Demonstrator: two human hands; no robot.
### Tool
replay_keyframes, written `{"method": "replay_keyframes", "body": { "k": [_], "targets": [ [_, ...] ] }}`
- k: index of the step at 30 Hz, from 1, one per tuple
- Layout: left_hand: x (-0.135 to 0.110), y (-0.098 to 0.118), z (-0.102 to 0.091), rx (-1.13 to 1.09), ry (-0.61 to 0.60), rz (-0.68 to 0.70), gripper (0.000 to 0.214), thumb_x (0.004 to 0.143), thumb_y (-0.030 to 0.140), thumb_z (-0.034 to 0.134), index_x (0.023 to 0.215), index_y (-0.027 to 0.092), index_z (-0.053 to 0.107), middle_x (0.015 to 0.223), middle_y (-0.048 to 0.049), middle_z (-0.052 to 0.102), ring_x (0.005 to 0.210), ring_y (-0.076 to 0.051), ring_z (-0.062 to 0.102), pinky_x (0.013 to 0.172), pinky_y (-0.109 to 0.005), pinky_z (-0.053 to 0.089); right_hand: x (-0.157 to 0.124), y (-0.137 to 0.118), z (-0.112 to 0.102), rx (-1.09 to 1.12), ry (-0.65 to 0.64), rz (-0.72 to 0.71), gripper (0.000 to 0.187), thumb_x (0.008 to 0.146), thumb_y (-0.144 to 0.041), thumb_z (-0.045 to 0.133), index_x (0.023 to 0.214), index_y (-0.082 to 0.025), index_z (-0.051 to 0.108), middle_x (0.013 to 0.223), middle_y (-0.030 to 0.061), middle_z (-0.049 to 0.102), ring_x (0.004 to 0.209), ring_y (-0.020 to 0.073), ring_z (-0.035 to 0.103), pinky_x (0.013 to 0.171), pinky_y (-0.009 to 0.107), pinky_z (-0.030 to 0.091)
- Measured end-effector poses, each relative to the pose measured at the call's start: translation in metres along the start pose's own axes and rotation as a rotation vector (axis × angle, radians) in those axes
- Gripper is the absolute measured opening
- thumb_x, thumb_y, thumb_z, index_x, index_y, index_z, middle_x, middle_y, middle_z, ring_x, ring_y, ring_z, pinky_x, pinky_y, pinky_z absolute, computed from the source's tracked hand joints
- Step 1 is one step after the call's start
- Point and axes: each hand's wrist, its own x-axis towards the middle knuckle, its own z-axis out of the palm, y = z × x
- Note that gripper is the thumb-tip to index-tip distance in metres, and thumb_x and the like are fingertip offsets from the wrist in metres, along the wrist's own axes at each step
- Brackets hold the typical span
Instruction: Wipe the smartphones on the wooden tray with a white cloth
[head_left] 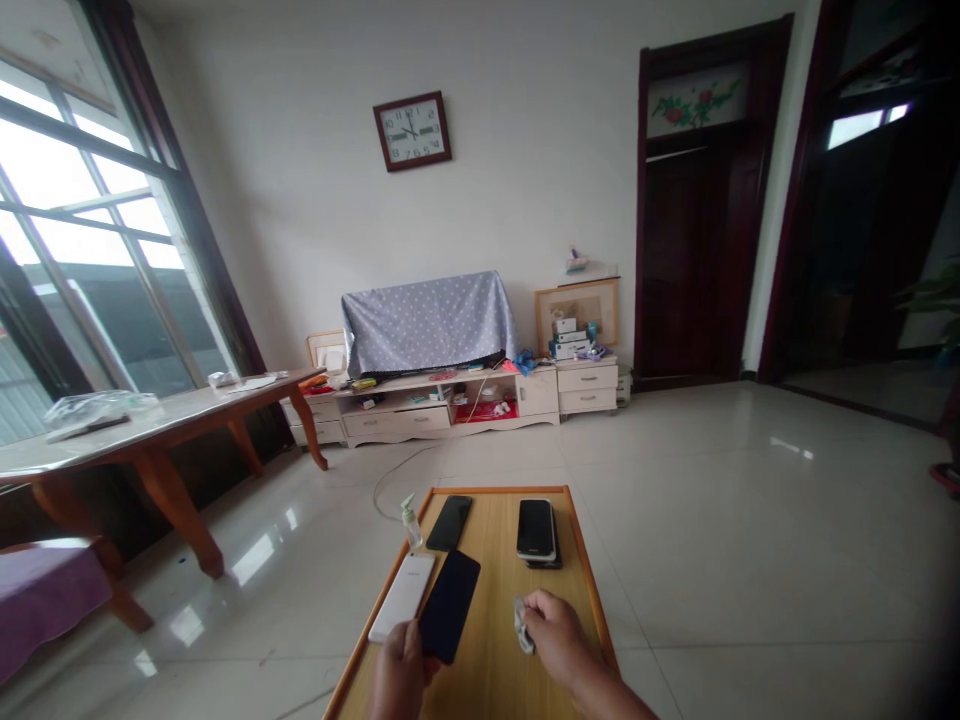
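Observation:
My left hand (401, 668) grips the lower left edge of a dark smartphone (451, 605), its screen facing up. Just left of it lies a white smartphone (405, 598), back side up. My right hand (556, 632) pinches a crumpled grey-white cloth (524, 625) over the right part of the small wooden table (499, 575). Farther back, a black smartphone (450, 522) lies flat, and a clear pump bottle (412, 524) with a pale green top stands at the left edge. Stacked at the back right are several phones (535, 530), a black-screened one on top.
A long table (187, 412) with a plastic bag (105, 408) stands at the left by the window. Against the far wall is a white TV cabinet (405, 421) under a polka-dot cloth cover (431, 322). Pale tiled floor (697, 500) surrounds the small table.

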Motion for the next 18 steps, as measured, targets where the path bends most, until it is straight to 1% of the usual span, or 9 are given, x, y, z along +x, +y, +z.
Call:
{"method": "replay_keyframes", "body": {
  "k": [3,4,6,9,13,15,18],
  "targets": [
    [-0.005,0.014,0.005,-0.151,0.033,0.003,0.052,0.070,0.069,0.063,0.075,0.017,0.063,0.057,0.0004,0.059,0.051,-0.013,0.053,0.052,-0.026,0.040,-0.013,-0.012,0.007,0.103,-0.109,0.043,0.030,0.079,-0.050,0.060,0.070,-0.021,0.054,0.062,-0.0022,0.055,0.058,0.0136,0.050,0.054,0.026,0.037],
    [-0.005,0.017,0.009,-0.175,0.039,-0.005,0.051,0.070,0.068,0.064,0.075,0.017,0.063,0.059,-0.0006,0.062,0.054,-0.014,0.056,0.054,-0.027,0.043,-0.017,-0.016,0.009,0.130,-0.139,0.056,0.031,0.078,-0.050,0.062,0.072,-0.020,0.056,0.064,-0.0016,0.056,0.059,0.0132,0.050,0.055,0.025,0.037],
    [-0.001,0.021,0.018,-0.212,0.042,-0.024,0.052,0.069,0.067,0.066,0.081,0.016,0.065,0.065,-0.0027,0.066,0.058,-0.015,0.060,0.058,-0.029,0.048,-0.023,-0.023,0.012,0.173,-0.186,0.085,0.034,0.077,-0.052,0.067,0.078,-0.018,0.062,0.068,-0.0002,0.060,0.061,0.0129,0.051,0.057,0.025,0.038],
    [0.007,0.024,0.036,-0.269,0.038,-0.055,0.055,0.067,0.068,0.067,0.087,0.017,0.065,0.068,-0.0035,0.069,0.062,-0.017,0.065,0.062,-0.031,0.051,-0.026,-0.035,0.015,0.225,-0.229,0.126,0.040,0.075,-0.053,0.071,0.090,-0.016,0.068,0.072,0.0011,0.063,0.064,0.0132,0.053,0.059,0.025,0.039],
    [0.012,0.031,0.063,-0.325,0.006,-0.073,0.055,0.067,0.068,0.068,0.087,0.016,0.064,0.071,-0.0056,0.071,0.065,-0.018,0.068,0.064,-0.031,0.053,-0.022,-0.046,0.011,0.286,-0.229,0.148,0.048,0.074,-0.052,0.073,0.103,-0.014,0.069,0.075,0.0010,0.064,0.064,0.0123,0.052,0.059,0.025,0.038],
    [0.013,0.035,0.076,-0.340,-0.002,-0.072,0.055,0.066,0.068,0.068,0.086,0.017,0.064,0.070,-0.0049,0.071,0.065,-0.017,0.067,0.064,-0.031,0.053,-0.017,-0.050,0.006,0.311,-0.214,0.150,0.049,0.075,-0.054,0.072,0.103,-0.014,0.069,0.075,0.0005,0.063,0.063,0.0115,0.051,0.058,0.024,0.037],
    [0.016,0.041,0.095,-0.347,-0.011,-0.076,0.053,0.066,0.067,0.069,0.084,0.018,0.063,0.067,-0.0035,0.069,0.064,-0.017,0.067,0.064,-0.031,0.053,-0.007,-0.052,-0.003,0.334,-0.169,0.156,0.050,0.074,-0.059,0.072,0.097,-0.016,0.070,0.072,-0.0010,0.061,0.059,0.0104,0.048,0.054,0.023,0.033]
  ]
}}
